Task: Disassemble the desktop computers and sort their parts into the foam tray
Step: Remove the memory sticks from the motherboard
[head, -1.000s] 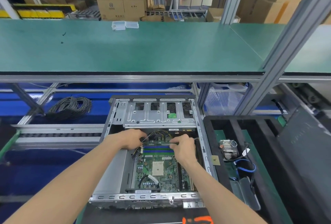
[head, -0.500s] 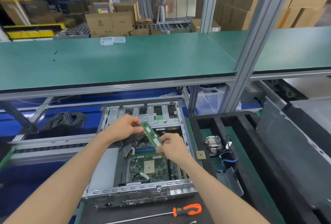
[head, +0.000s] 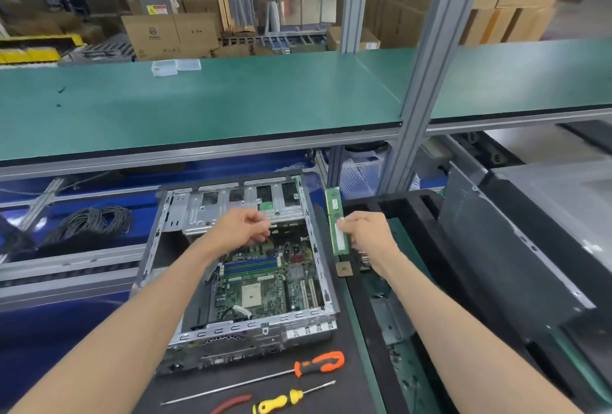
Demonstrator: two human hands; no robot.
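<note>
Since the frame half a second back, I see the memory stick [head: 337, 221] has left the left hand [head: 243, 227] and swung out to the right, clear of the computer case [head: 231, 267], carried by the right hand [head: 369, 237] alone toward the foam tray [head: 427, 241]. Taking stock from the biggest piece down: the case lies open below and between both hands, its side panel off, and the motherboard [head: 265, 284] is seated in it, so I judge the bulk of the teardown is left. On that board, the blue memory slots [head: 250, 266] just under the left hand look empty and the processor socket [head: 249, 296] looks bare. The tray sits under and beyond the right hand; a small square chip [head: 344, 269] lies on its near edge just below that hand, and other parts lie further in, too blurred for me to name. The stick itself stands nearly upright, pinched at its lower half between the right thumb and fingers, its top rising above the knuckles, over the gap between case and tray. The left hand hovers over the back of the case with fingers loosely curled and grasping nothing I can make out. Nearer me than both hands, 2 screwdrivers lie on the mat, orange-handled [head: 319, 364] and yellow-handled [head: 278, 402]. I reckon setting the stick in a tray compartment comes next.
</note>
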